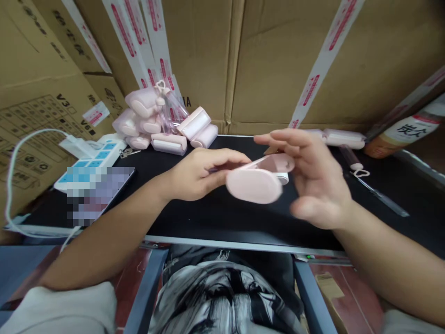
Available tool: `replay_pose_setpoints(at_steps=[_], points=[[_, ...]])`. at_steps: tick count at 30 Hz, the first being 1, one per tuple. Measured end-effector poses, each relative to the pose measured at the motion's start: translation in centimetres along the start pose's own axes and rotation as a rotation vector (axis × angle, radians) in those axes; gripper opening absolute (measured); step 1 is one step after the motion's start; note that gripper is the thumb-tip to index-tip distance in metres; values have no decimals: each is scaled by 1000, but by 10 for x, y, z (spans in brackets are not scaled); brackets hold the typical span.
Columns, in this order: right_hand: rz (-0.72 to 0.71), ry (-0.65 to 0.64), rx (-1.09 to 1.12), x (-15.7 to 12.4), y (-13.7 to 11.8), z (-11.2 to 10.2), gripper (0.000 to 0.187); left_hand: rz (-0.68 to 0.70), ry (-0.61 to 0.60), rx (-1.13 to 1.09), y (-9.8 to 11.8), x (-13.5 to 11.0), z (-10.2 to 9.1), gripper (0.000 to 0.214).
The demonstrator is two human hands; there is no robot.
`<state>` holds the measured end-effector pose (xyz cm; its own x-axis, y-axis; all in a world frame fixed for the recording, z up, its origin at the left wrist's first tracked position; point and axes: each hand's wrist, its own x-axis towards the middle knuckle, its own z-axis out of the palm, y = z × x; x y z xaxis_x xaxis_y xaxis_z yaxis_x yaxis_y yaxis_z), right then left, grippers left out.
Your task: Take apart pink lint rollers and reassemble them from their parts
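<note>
My left hand (203,174) pinches a pale pink plastic lint roller (255,186) at its left side, above the black table. The roller's flat oval end faces me; behind it a curved pink part stands apart, and a white round piece shows at the right. My right hand (318,181) is just right of it, blurred, with thumb and fingers spread. Whether a fingertip touches the far side of the roller cannot be made out. The left fingertips are partly hidden behind it.
Several similar pink rollers (169,144) are piled at the back left, others (344,138) at the back right. A power strip (107,150), a phone (116,188) and keys (128,152) lie left. Right are a thin clear-handled tool (382,197) and a drink bottle (399,134). Cardboard boxes (271,65) wall the back.
</note>
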<state>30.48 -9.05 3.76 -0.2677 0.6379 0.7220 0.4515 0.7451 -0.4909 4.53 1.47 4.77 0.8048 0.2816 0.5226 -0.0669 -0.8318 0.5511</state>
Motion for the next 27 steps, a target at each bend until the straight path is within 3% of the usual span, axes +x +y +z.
replay_pose_setpoints(at_steps=[3,6,10,14,19,23,25,27], points=[[-134,50,-238,3,-12,-5,70,78,12,-81,-8,0,-4,59],[-232,-4,-280,4,-15,-3,48,114,-14,-104,-10,2,-1,58],[-237,25,-330,3,-17,0,33,55,4,-223,-7,4,4,35],[-172,48,-312,1,-26,0,28,65,48,-176,-2,3,9,36],[60,52,-112,5,-28,-4,28,19,171,-53,1,5,16,33],[278,50,169,14,3,-23,54,-89,281,-105,-1,9,13,45],[431,81,62,17,31,-37,61,-222,332,-181,-4,11,7,51],[603,-44,-376,19,58,-47,61,-357,343,-263,-8,11,1,56]])
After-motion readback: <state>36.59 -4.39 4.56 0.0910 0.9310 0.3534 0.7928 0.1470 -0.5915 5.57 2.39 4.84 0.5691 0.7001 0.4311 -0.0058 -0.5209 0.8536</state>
